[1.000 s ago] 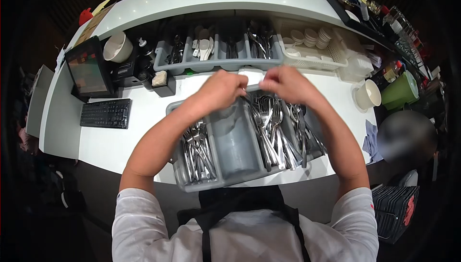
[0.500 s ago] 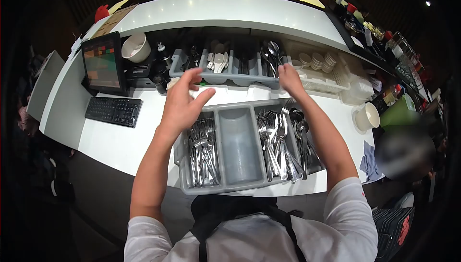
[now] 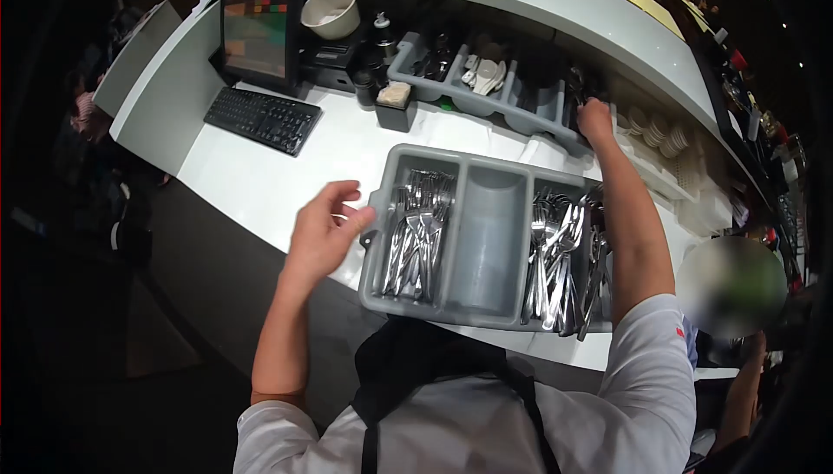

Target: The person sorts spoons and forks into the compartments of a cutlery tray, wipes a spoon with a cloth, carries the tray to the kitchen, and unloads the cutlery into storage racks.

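Note:
My left hand (image 3: 321,235) is just left of a grey cutlery tray (image 3: 455,244), fingers loosely curved and apart, holding nothing. Forks (image 3: 416,240) fill the tray's left compartment. More metal forks (image 3: 555,248) lie heaped to the right of its bare middle compartment, with other cutlery (image 3: 595,274) partly behind my right arm. My right hand (image 3: 595,122) reaches to the right end of a second grey cutlery holder (image 3: 512,114), near metal spoons (image 3: 576,82). Its fingers are closed; what they grip is hidden. White spoons (image 3: 488,76) stand in that holder.
On the left are a touchscreen (image 3: 256,36), a black keyboard (image 3: 263,118) and a white tub (image 3: 330,14). A black box of napkins (image 3: 395,108) stands behind the tray. Stacked cups (image 3: 664,135) are at right. Another person's arm (image 3: 744,387) shows at lower right.
The view has swung right, so the counter sits tilted in frame. My left hand has dropped from above the tray's back edge to its left side. My right hand stays at the rear holder.

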### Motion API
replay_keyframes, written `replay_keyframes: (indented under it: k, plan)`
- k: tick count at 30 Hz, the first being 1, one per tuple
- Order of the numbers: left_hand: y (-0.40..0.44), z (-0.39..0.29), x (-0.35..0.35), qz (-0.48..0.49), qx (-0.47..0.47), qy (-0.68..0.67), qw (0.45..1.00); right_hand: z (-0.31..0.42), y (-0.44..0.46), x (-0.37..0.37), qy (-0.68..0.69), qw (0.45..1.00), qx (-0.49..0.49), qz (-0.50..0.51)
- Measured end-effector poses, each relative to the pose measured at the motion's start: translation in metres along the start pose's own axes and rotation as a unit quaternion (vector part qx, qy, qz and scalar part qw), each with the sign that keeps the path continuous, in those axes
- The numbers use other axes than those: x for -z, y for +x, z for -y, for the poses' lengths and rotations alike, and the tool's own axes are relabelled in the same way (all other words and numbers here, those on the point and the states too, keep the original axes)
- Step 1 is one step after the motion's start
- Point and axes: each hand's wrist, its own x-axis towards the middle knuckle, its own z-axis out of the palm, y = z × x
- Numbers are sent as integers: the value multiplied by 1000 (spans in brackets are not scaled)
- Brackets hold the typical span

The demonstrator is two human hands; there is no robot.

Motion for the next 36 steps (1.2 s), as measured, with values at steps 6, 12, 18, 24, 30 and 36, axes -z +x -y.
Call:
replay_keyframes:
  k: [6,12,18,24,30,36]
  plan:
    - [-29,3,-52,104,31,33,994,-1,-7,-7,-7,999,1,-33]
    - [-28,36,-114,135,187,5,973,57,-59,60,47,993,102,-28]
    - [-2,46,-129,142,226,-30,963,137,-222,107,295,887,99,341]
    - [14,6,-114,211,350,-196,891,152,-348,32,395,829,-83,386]
    - [32,18,-116,253,388,-272,843,170,-369,24,370,871,-53,318]
    - [45,32,-124,305,450,-370,753,189,-376,36,375,896,-3,237]
